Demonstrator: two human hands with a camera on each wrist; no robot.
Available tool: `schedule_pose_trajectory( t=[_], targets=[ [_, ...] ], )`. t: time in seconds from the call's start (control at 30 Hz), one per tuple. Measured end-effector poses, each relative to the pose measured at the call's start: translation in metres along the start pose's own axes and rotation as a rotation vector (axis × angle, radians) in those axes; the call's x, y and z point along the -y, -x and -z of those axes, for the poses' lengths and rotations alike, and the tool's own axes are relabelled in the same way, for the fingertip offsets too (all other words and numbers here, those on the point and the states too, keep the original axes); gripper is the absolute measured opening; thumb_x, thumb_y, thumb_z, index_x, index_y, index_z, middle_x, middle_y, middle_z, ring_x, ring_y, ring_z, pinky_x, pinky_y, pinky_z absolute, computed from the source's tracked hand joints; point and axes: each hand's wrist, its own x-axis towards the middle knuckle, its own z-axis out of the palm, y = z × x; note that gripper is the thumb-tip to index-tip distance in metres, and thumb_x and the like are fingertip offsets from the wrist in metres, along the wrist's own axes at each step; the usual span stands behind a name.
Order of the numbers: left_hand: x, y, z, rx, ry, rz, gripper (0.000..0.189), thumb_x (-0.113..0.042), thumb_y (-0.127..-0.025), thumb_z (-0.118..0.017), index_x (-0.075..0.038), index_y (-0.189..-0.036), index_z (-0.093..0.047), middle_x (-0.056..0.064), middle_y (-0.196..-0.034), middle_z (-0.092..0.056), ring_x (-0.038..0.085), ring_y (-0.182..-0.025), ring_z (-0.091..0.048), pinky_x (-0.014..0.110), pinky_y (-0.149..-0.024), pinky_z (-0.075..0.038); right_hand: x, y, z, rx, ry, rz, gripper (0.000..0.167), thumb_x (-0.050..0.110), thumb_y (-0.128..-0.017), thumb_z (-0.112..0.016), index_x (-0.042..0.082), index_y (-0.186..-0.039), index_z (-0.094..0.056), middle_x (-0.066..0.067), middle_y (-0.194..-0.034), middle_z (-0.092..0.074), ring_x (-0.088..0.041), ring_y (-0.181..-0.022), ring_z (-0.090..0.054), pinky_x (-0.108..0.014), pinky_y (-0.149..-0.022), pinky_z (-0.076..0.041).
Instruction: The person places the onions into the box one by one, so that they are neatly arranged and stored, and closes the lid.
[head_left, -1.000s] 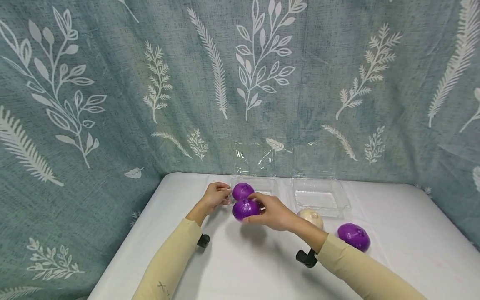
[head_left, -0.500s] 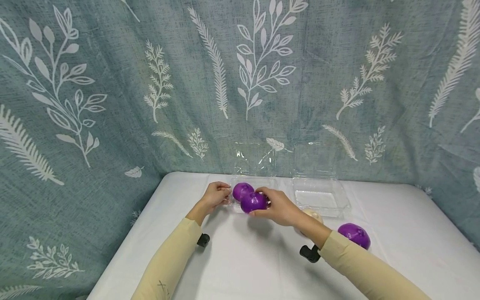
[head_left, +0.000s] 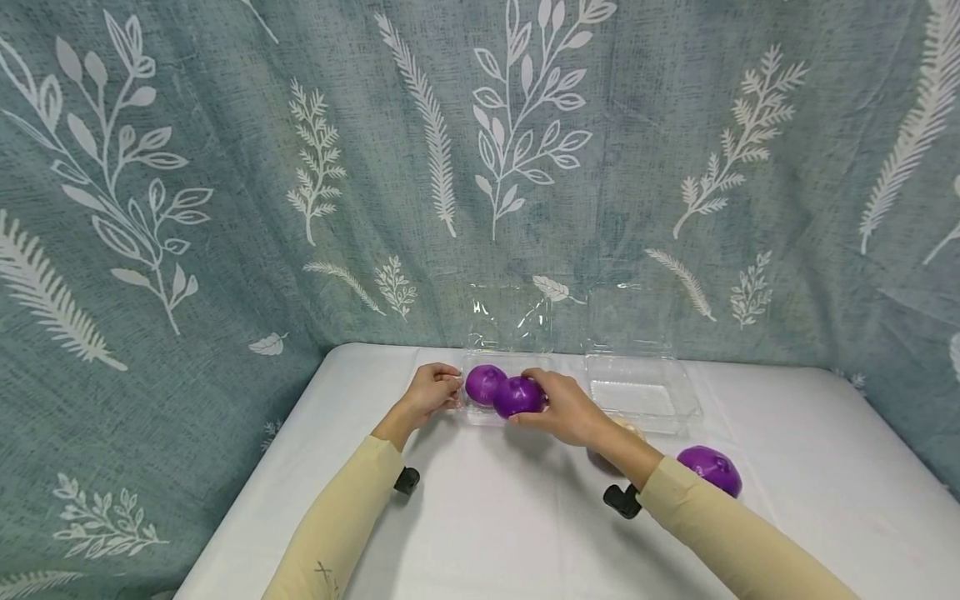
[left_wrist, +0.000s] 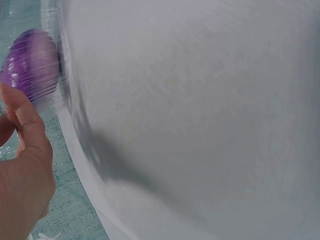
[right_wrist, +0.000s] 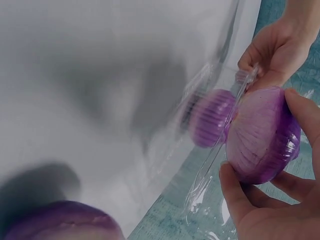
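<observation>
Purple and glossy, one onion [head_left: 519, 397] sits in the curled grip of the right hand [head_left: 566, 410], over an open plastic box [head_left: 480, 418]. The left hand [head_left: 430, 392] pinches that box's left edge; another onion [head_left: 483, 383] lies inside. Further right, a third onion [head_left: 709, 469] and a second box [head_left: 633, 400] rest on the white counter [head_left: 487, 517].

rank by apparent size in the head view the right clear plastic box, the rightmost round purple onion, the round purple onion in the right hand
1. Clear plastic box
2. Rightmost onion
3. Held onion (both onions partly covered)
</observation>
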Motion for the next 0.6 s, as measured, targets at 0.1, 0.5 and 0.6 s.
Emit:
schedule_pose_trajectory(
  t=[0.1,0.5,0.6],
  targets=[
    [0.0,0.0,0.0,0.001,-0.005,0.006,0.028,0.0,-0.101,-0.058,0.01,-0.128,-0.056,0.012,-0.097,-0.059,0.014,-0.074,-0.058,0.022,-0.061,-0.059,-0.003,-0.002,0.002,-0.011,0.023,0.017,0.065,0.028,-0.082,-0.088,-0.001,-0.133,-0.058,-0.017,-0.122,-0.068,-0.031,-0.109,-0.066,-0.045,-0.096,-0.058],
    [0.001,-0.002,0.0,-0.005,-0.007,0.019,0.029,0.0,-0.102,-0.058,0.009,-0.129,-0.056,0.013,-0.098,-0.06,0.015,-0.076,-0.059,0.021,-0.06,-0.059,-0.014,-0.014,0.011,-0.02,0.244,-0.021,0.075,0.029,-0.085,-0.085,0.001,-0.145,-0.05,-0.027,-0.13,-0.059,-0.042,-0.117,-0.061,-0.057,-0.102,-0.053],
    [0.0,-0.002,0.0,-0.004,-0.006,0.02,0.031,0.0,-0.102,-0.058,0.01,-0.131,-0.055,0.014,-0.1,-0.06,0.014,-0.075,-0.059,0.021,-0.06,-0.059,-0.018,-0.018,0.011,-0.023,0.273,-0.024,0.076,0.03,-0.085,-0.085,0.0,-0.144,-0.05,-0.027,-0.129,-0.059,-0.042,-0.116,-0.061,-0.057,-0.101,-0.054]
  ],
)
